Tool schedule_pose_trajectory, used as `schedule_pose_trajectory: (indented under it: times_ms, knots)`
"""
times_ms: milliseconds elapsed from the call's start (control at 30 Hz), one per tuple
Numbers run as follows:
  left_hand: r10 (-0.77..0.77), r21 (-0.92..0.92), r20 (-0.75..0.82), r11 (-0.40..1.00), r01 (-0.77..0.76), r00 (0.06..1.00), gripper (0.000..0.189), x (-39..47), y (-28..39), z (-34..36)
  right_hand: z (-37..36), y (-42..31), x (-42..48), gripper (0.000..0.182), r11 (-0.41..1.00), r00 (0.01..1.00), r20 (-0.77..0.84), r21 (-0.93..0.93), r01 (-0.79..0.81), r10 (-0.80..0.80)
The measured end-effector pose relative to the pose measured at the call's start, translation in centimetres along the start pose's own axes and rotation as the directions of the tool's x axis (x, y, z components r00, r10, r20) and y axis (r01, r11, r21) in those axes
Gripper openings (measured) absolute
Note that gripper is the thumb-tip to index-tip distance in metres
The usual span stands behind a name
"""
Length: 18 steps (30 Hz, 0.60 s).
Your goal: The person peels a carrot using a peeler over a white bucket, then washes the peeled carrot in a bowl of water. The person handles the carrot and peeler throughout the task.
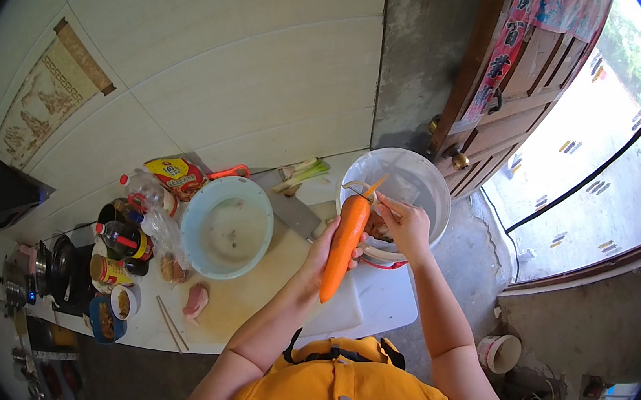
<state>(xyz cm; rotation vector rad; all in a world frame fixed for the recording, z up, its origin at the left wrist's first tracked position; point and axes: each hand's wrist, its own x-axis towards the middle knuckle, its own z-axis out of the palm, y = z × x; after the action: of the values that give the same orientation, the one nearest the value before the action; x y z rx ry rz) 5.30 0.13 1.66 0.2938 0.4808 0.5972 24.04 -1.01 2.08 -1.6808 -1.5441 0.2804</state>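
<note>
A large orange carrot lies in my left hand, its narrow tip pointing down towards me. My right hand is at the carrot's thick upper end, closed on a small peeler with a pale curved frame. A thin strip of orange peel sticks up beside the blade. Behind and below both hands stands a whitish waste bucket with a liner and scraps inside. Left of my left hand, a cleaver rests near the edge of a cutting board.
A light blue basin of cloudy water stands on the counter. Raw meat and chopsticks lie near it. Scallion pieces are by the wall. Bottles and bowls crowd the left. A wooden door stands open at right.
</note>
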Motion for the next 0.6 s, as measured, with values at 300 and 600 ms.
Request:
schedule_pose_trajectory:
  times_ms: [300,600]
  knots:
    - [-0.013,0.005,0.015,1.000,0.013,1.000,0.038,0.2,-0.2,-1.0,0.3,0.4,0.1,0.024,0.973,0.973,0.159,0.131,-0.189,0.168]
    - [0.014,0.071,0.016,0.997,-0.015,1.000,0.046,0.7,-0.4,-2.9,1.6,1.5,-0.3,0.025,0.966,0.970,0.161,0.154,-0.208,0.183]
